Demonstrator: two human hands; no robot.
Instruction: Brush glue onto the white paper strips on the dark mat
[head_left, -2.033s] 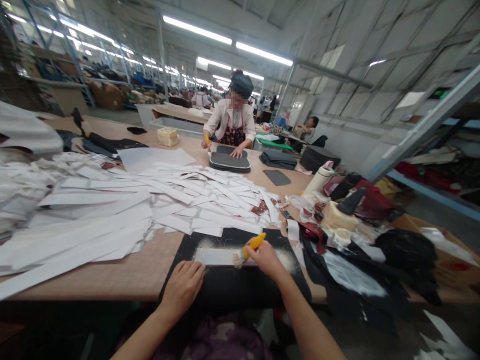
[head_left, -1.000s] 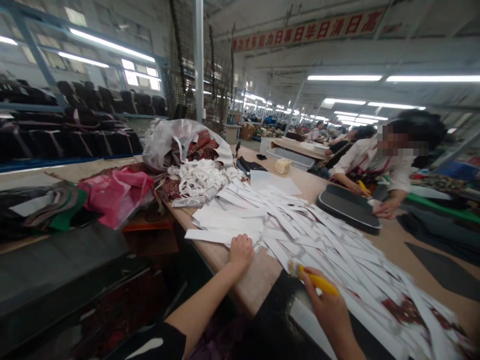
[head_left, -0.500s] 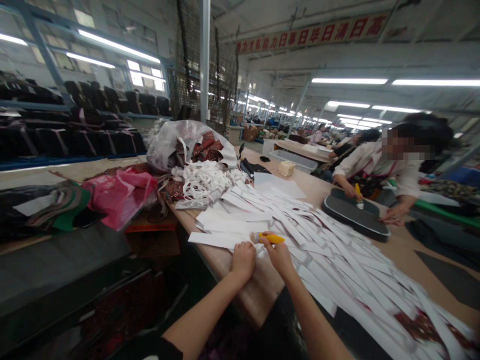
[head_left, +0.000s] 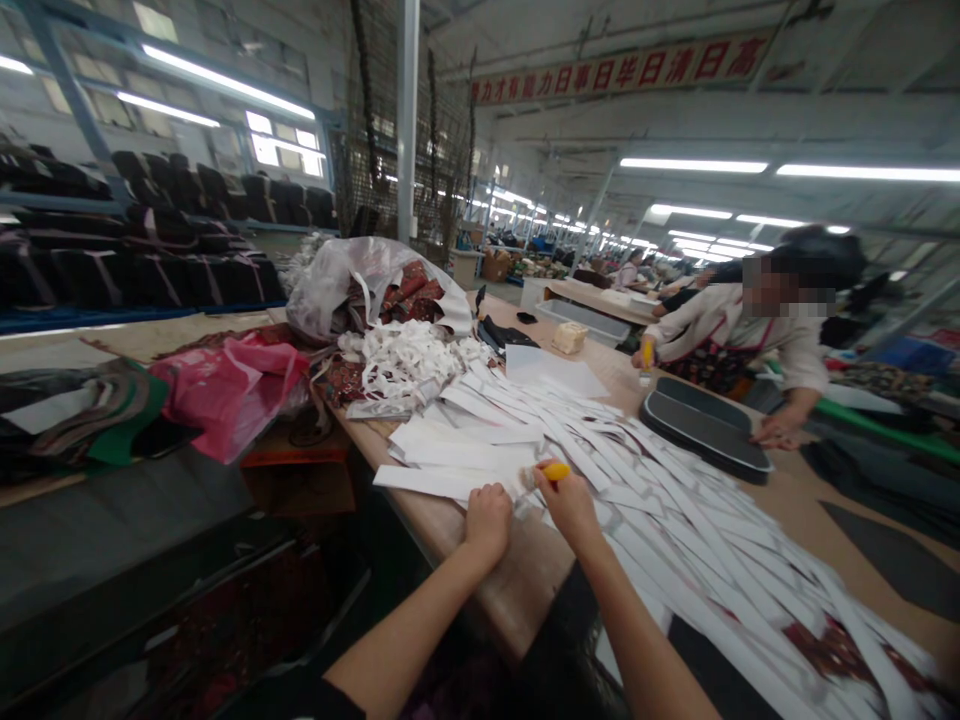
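My right hand is closed around a brush with a yellow handle; its pale bristles point left, over white strips. My left hand, fingers curled, presses at the right end of a white strip near the table's front edge. What its fingers grip, if anything, is hidden. Many long white strips lie overlapped to the right, and a white sheet lies behind them.
Across the table a person holds another yellow brush beside dark rounded panels. A clear bag, curly white scraps and a pink bag are at the left. A cream block stands farther back.
My right hand and its brush have moved right, away from my left hand, which stays at the strip. The other person's brush hand has moved left, off the dark panels.
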